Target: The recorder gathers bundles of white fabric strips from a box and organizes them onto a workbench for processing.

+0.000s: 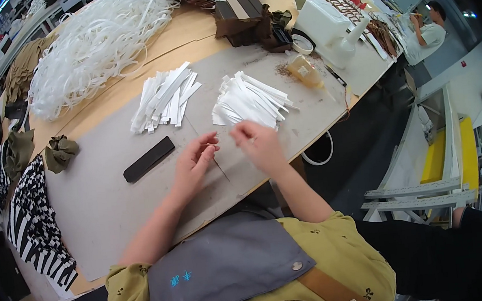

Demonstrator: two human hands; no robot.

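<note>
My left hand and my right hand meet over the grey board, fingertips pinched close together on something thin and pale that is too small to make out. Just beyond my right hand lies a heap of cut white strips. A second pile of white strips lies farther left. A flat black bar rests on the board beside my left hand.
A big tangle of white band fills the far left. Black-and-white striped pieces and olive cloth line the left edge. A white machine, a small bottle and brown pieces stand behind. Another person works far right.
</note>
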